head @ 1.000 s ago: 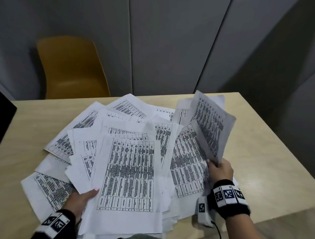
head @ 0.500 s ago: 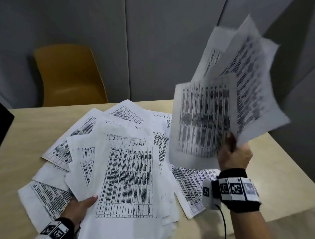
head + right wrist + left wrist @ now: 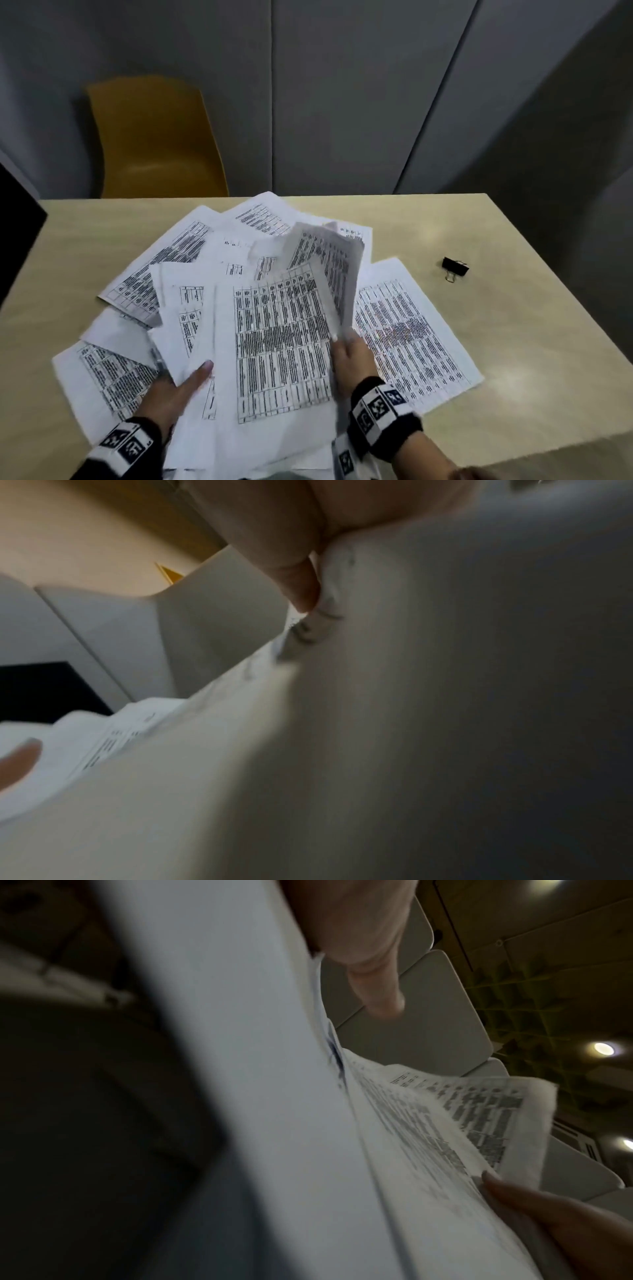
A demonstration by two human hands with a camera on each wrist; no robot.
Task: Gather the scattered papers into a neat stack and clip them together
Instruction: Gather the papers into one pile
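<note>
Printed white papers (image 3: 191,260) lie fanned over the beige table (image 3: 513,342). My left hand (image 3: 171,394) holds a bundle of sheets (image 3: 277,349) at its lower left edge, thumb on top and fingers hidden beneath. My right hand (image 3: 347,356) pinches a few curled sheets (image 3: 329,270) against the bundle's right side. In the left wrist view the left hand's thumb (image 3: 369,961) presses on the papers (image 3: 274,1096). The right wrist view shows a fingertip (image 3: 301,588) pressed on blurred paper (image 3: 445,696). A black binder clip (image 3: 455,268) lies alone on the table, far right of both hands.
One loose sheet (image 3: 411,342) lies flat to the right of my right hand. A yellow chair (image 3: 154,137) stands behind the table's far edge. A dark screen (image 3: 17,222) juts in at the left. Grey wall panels (image 3: 342,102) rise behind.
My right hand lifted a few sheets high at the right, then brought them down and left onto the bundle in my left hand. The binder clip and one loose sheet are now uncovered.
</note>
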